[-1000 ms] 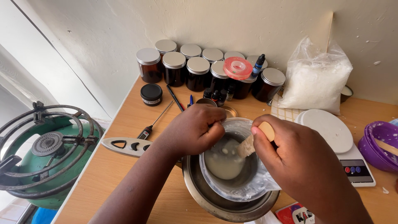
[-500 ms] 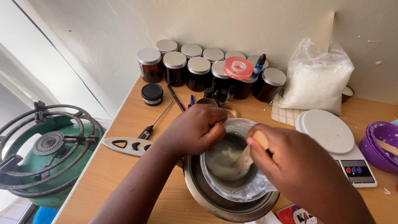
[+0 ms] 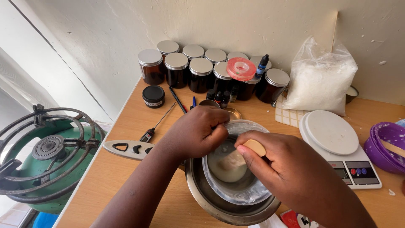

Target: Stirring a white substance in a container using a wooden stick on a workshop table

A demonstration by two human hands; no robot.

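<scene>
Bright, even daylight, strongest from the left, where the pale sloped surface [image 3: 38, 80] was washed out almost to white. Soft, short shadows under the dark jars [image 3: 200, 76] and beneath the left hand [image 3: 196, 133] and right hand [image 3: 291, 173] on the wooden bench [image 3: 126, 177]. Mild glare on the silver jar lids, on the white scale [image 3: 333, 135] and along the rim of the metal bowl [image 3: 202, 194]. Sharp focus across the middle; slight softness on the nearest forearm at the bottom edge. Wide-angle bending at the borders, with the gas burner [image 3: 42, 156] stretched and the wall lines slanted. No motion blur worth noting.
</scene>
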